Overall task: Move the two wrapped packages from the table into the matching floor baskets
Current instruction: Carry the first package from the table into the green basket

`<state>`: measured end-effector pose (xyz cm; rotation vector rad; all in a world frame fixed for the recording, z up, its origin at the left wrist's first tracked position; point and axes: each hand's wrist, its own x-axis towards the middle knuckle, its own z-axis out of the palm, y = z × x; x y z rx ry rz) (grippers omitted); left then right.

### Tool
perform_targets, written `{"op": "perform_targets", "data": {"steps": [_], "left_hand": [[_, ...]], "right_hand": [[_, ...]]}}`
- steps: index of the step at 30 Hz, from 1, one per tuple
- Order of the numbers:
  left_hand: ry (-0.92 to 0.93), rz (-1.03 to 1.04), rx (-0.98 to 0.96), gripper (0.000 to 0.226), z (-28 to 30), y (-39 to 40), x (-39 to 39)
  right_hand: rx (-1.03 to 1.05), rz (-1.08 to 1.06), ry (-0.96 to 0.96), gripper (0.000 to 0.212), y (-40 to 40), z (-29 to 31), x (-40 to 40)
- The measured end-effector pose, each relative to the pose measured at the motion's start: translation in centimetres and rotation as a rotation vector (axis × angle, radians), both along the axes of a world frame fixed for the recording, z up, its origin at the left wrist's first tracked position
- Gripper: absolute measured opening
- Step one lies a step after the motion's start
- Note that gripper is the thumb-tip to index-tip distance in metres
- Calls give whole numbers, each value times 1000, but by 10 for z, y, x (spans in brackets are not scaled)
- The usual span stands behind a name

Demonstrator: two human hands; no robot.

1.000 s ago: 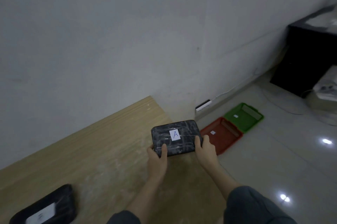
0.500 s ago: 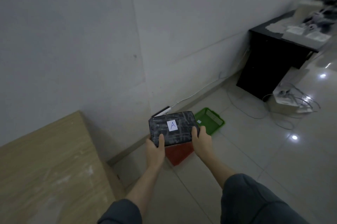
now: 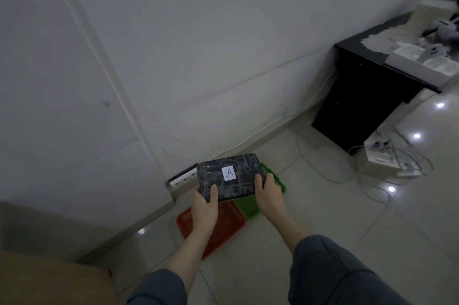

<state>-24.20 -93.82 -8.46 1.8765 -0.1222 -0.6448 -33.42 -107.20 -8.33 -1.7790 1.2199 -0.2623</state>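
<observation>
Package (image 3: 229,176) wrapped in dark film, with a white label marked "A" (image 3: 229,173) on its top face, is held in the air between both hands, above the floor baskets. The left hand (image 3: 205,206) clamps its near-left corner, thumb lying over the top face. The right hand (image 3: 269,195) clamps the right end, thumb on top and fingers wrapped beneath. The package lies roughly level, tilted slightly up toward the right.

Below it, the red basket (image 3: 223,227) sits on the tiled floor under the left forearm, and the green basket (image 3: 250,207) stands just beside it on the right, partly hidden by the package and the right hand; the two seem to touch, though the dim light makes that hard to confirm. A white power strip (image 3: 182,178) lies against the wall behind them. A corner of the wooden counter (image 3: 49,282) shows at lower left.
</observation>
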Motion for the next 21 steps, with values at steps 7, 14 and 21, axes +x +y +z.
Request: {"op": "perform_targets", "data": {"steps": [7,14,21], "left_hand": [[34,57,88,47,-34,-125,5],[107,243,111,49,-125,-255,3],[210,282,154,53,-280,-319,14]], "right_hand": [[-3,162,77,31,-142,-33,17],[3,356,160,32,-284,-127,35],[95,503,189,37,-368,-293,54]]}}
